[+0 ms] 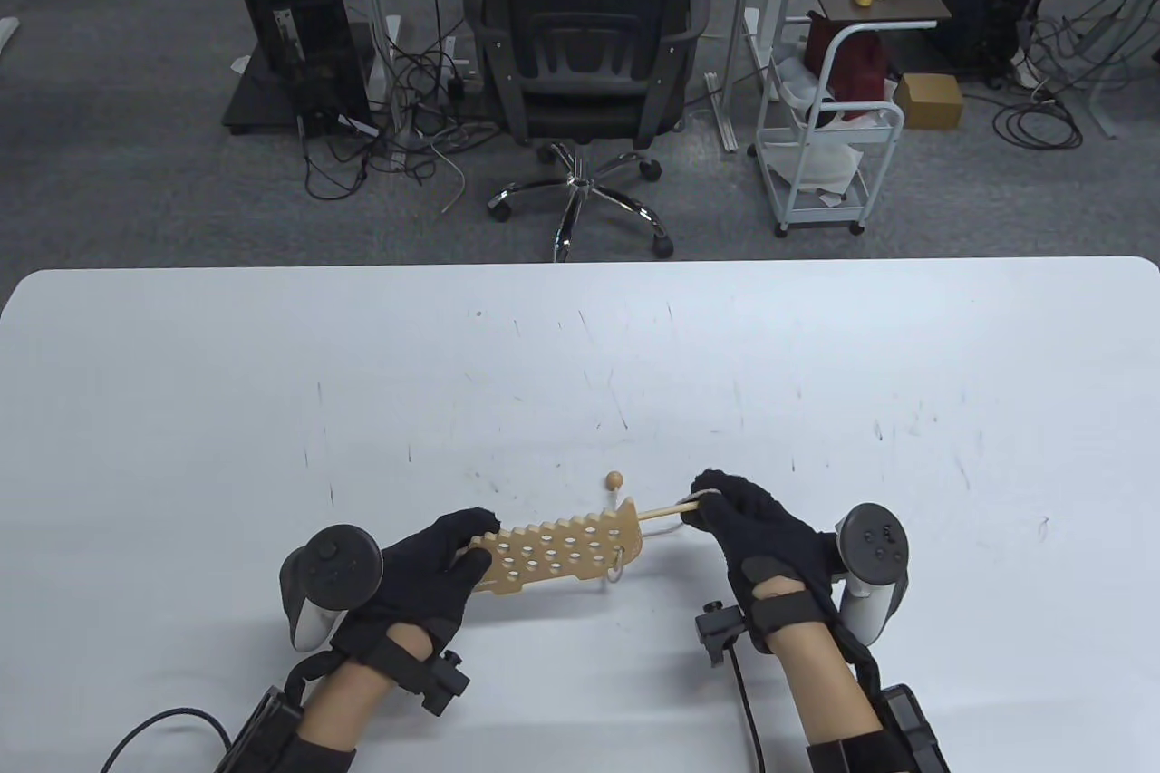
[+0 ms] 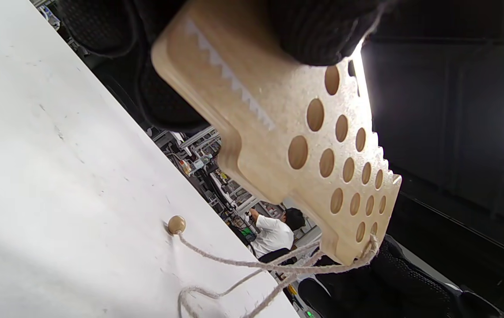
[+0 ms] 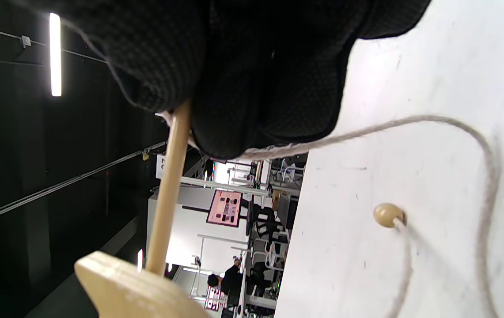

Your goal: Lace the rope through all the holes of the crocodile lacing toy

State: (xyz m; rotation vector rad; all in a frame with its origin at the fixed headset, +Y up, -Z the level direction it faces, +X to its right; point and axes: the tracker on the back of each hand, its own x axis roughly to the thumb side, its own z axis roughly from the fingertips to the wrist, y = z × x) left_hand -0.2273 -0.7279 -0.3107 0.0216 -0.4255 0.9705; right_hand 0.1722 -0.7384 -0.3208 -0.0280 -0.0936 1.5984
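Two hands – L (image 1: 435,569) grips croc board (image 1: 562,551), R (image 1: 743,528) pinches wood needle (image 3: 168,194), wrist cams show rope (image 2: 252,265) w/ bead (image 3: 386,215).

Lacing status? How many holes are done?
Early. The rope runs only through the end of the crocodile board nearest the right hand; its wooden bead rests on the table. In hand: left hand grips the board, right hand pinches the wooden needle at that end. Left: nearly every visible hole is empty.

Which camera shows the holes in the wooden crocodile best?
The left wrist view: the crocodile fills it, holes large and distinct. The table view shows it small, holes tiny. The right wrist view catches only one end, no holes.
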